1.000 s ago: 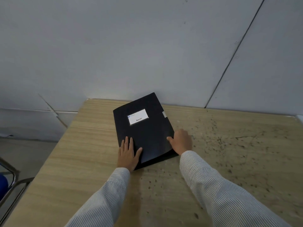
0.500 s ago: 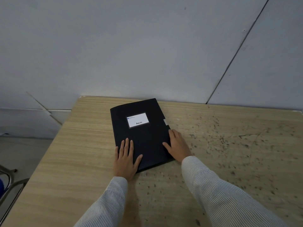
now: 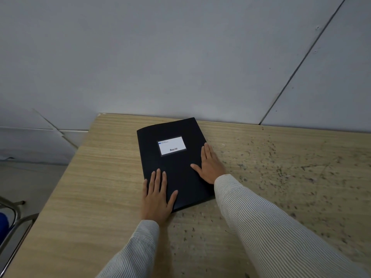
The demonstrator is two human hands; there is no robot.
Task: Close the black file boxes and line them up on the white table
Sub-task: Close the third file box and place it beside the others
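Hands flat on closed file box, label text unreadable

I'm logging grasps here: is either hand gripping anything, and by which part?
Nothing is gripped. The left hand lies flat on the black file box's near-left corner; the right hand lies flat along its right edge.

We logged: label print beyond the left hand's fingertips, too small to read; box edge under the right hand's fingers, hidden; chair frame, cut by left edge.
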